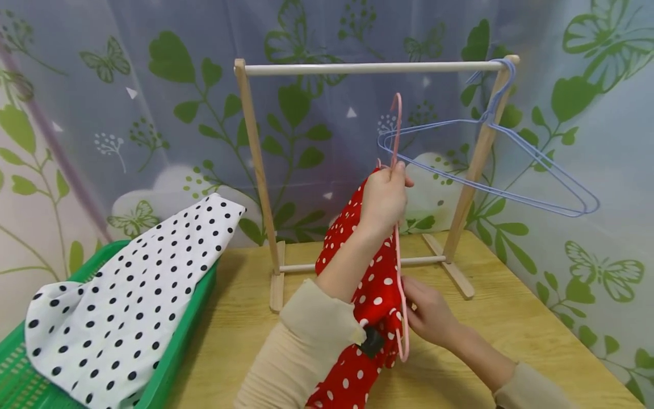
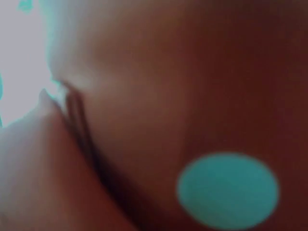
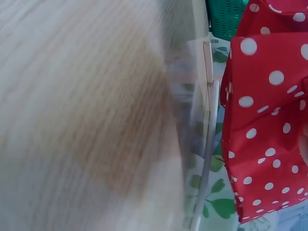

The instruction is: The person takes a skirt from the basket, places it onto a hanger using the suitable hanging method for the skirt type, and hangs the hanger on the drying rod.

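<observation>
A pink hanger stands on end in front of the rack, its hook pointing up. My left hand grips it just below the hook, together with the top of a red cloth with white dots. The cloth drapes along the hanger and hangs down toward the table. Lower down, my right hand pinches the cloth beside the hanger's long bar; its fingertips are partly hidden. In the right wrist view the dotted cloth hangs in folds, with a fingertip at its edge. The left wrist view is a dark close-up blur.
Behind is a wooden rack with a white rail. Blue hangers hang at its right end. On the left, a green basket holds a white cloth with black dots. A wooden table lies beneath; a patterned curtain hangs behind.
</observation>
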`<state>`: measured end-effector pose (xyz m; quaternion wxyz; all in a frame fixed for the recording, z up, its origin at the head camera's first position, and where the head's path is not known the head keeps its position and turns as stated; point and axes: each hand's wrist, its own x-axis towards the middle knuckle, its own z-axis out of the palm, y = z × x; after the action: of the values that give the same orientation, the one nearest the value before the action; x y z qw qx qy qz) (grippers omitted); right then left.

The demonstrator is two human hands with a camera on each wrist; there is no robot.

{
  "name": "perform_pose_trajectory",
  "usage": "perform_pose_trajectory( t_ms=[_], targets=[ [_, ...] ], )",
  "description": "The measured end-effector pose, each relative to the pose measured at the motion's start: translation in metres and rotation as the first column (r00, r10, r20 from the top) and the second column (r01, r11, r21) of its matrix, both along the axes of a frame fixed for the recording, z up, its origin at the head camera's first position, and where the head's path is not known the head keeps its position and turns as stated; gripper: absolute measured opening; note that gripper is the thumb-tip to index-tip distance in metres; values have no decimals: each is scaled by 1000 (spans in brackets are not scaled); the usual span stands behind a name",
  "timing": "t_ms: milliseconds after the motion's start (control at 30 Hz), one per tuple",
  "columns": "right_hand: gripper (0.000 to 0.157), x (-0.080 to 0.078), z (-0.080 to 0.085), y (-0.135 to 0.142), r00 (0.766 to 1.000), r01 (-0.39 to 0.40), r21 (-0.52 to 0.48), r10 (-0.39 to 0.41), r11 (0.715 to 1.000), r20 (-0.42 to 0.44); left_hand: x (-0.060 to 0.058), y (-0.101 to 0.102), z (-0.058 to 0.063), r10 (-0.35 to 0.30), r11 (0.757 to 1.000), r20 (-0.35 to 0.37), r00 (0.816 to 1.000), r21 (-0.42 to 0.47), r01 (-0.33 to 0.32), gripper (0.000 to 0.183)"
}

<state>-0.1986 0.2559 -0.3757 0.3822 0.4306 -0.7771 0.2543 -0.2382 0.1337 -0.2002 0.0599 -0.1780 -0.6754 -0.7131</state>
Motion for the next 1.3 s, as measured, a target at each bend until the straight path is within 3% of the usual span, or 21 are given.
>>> perform_pose_trajectory(
  t_ms=[200,333,400,533,567,633,700,767,867,933,1000,1100,1200,1300],
  targets=[
    [31,4,28,12,1000,26,38,-25,999,-11,-5,3,12,-30,996,30,999,79,27,32],
    [29,12,49,24,1000,21,-65,-21,998,10,-7,7,20,-63,988,76,995,146,51,27],
    [22,19,61,26,995,-31,-211,51,977,89,-8,10,21,-75,986,100,992,156,59,25],
    [28,40,96,21,956,-53,-482,183,875,227,-9,17,20,-93,982,116,989,172,72,27],
    [29,46,105,18,948,-30,-505,184,863,260,-9,19,20,-91,981,119,989,182,69,27],
    [27,57,121,10,934,54,-470,123,881,336,-11,22,20,-89,978,118,989,199,64,28],
    [19,67,132,3,903,162,-358,8,920,430,-14,24,20,-75,981,116,990,188,52,29],
    [9,75,139,-4,847,276,-210,-135,938,514,-18,23,21,-69,985,124,990,164,48,30],
    [20,78,142,-11,743,377,-60,-263,924,615,-24,21,21,-80,989,135,988,136,61,32],
    [30,75,141,-13,688,415,-43,-283,909,668,-26,20,20,-96,989,149,984,128,77,32],
    [36,69,139,-12,645,426,-84,-237,901,726,-28,20,18,-110,989,153,982,114,93,31],
    [30,61,135,-8,612,402,-228,-75,887,787,-28,20,17,-139,988,151,979,82,127,30],
    [19,58,131,-2,625,322,-427,149,845,766,-27,20,19,-191,982,149,970,17,190,29],
    [13,56,133,6,648,235,-554,297,798,702,-26,20,23,-228,971,152,962,-37,236,30]
  ],
)
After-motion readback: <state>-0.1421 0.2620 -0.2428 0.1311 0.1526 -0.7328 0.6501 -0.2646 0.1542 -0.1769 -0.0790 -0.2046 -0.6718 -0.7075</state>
